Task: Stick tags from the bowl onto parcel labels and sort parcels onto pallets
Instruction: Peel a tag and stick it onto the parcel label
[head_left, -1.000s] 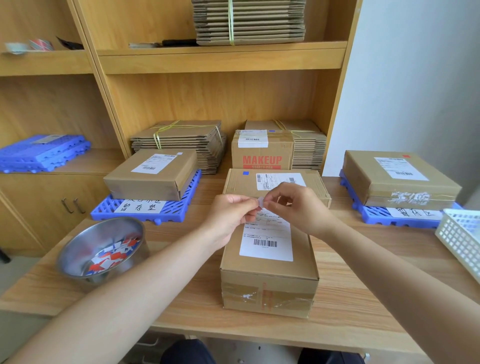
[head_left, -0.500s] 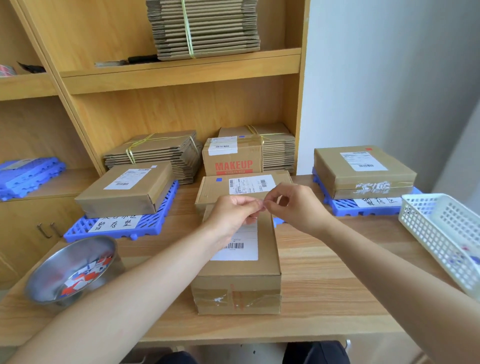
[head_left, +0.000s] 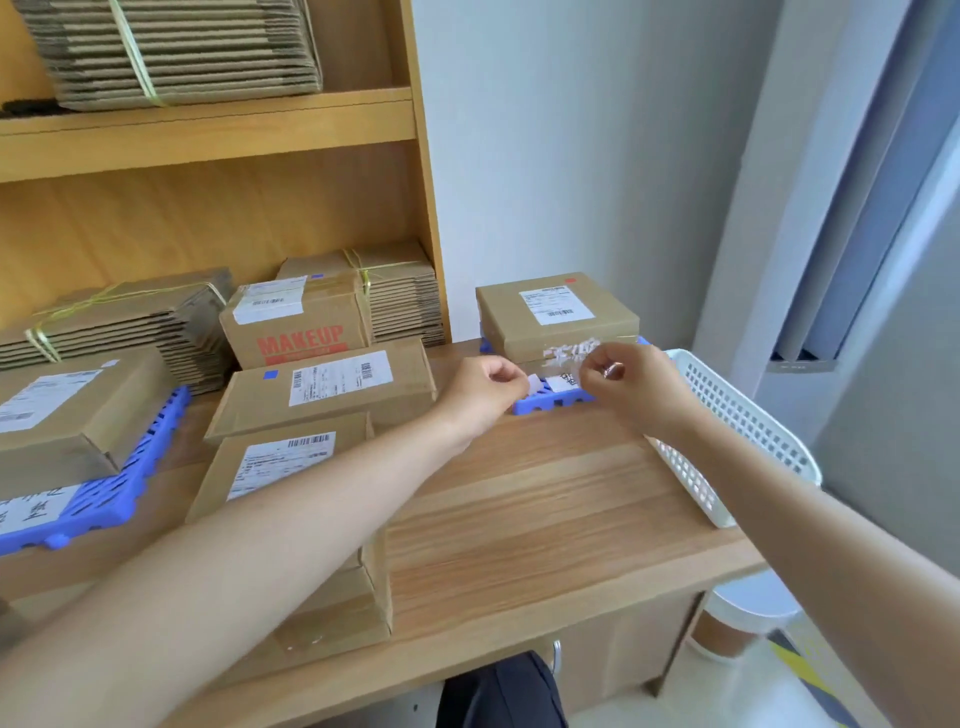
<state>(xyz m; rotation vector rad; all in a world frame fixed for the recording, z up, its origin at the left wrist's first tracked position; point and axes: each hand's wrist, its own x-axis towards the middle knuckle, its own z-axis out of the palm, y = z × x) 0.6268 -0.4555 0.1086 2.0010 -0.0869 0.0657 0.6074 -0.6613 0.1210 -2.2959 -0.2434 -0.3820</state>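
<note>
White paper scrap (head_left: 534, 385) sits pinched in the left hand (head_left: 480, 387); the right hand (head_left: 631, 389) pinches what may be a tag (head_left: 613, 370), both just before the blue pallet (head_left: 550, 404) bearing a parcel (head_left: 558, 338).

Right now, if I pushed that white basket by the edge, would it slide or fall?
Probably slides easily: the white basket looks like thin, holey plastic, so likely light yet stiff. It sits at the table's right edge and seems to hang over it, so a push outward might tip it off.
</note>
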